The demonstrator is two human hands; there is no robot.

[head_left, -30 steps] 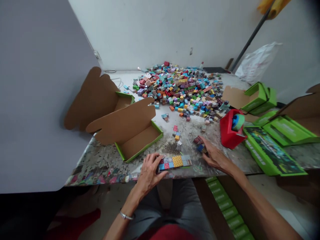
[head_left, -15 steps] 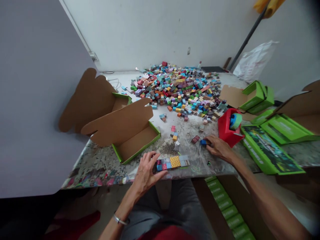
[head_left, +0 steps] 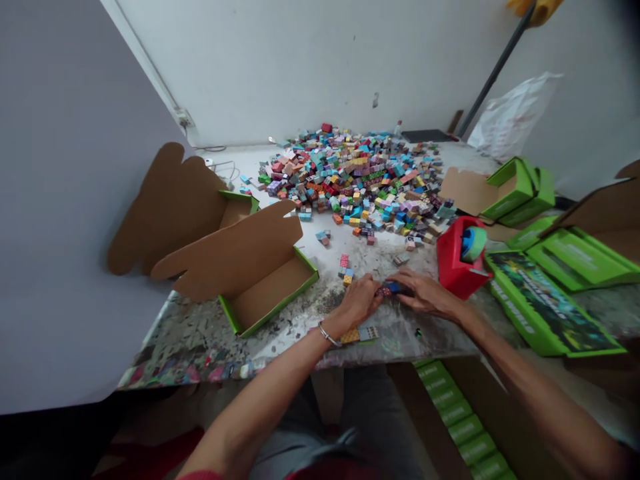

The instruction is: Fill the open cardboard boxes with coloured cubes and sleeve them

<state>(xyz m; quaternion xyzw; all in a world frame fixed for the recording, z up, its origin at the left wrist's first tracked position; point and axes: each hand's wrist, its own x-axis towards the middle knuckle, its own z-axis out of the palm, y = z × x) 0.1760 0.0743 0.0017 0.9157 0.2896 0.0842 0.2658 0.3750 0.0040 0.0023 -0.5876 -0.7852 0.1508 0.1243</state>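
"What fills most of your feed?"

"From my seat, through the head view, it's the worn, paint-marked tabletop (head_left: 190,333). With twelve o'clock straight ahead of the hands, a wide heap of small patterned blocks (head_left: 350,180) covers its far part from about ten to one."

"And next in size?"

"At three I have a green box with a dark printed top (head_left: 550,300). At nine stands an open green-edged box (head_left: 270,287), brown inside, its lid raised. A red tape dispenser (head_left: 457,267) sits at two, just beside the right hand (head_left: 425,291)."

"How are the hands?"

"Close together. The right hand curls its fingers round a blue block (head_left: 393,288). The left hand (head_left: 360,297) has its fingers drawn narrow against a dark red block (head_left: 383,291); I cannot tell whether they pinch it or only press."

"Smaller things?"

"At seven, near the front edge, lies a strip of blocks (head_left: 351,335), partly hidden by the left wrist. The dark red block and the blue block sit side by side between the hands, seemingly touching. Smallest is a tiny green-and-black piece (head_left: 419,332) at five."
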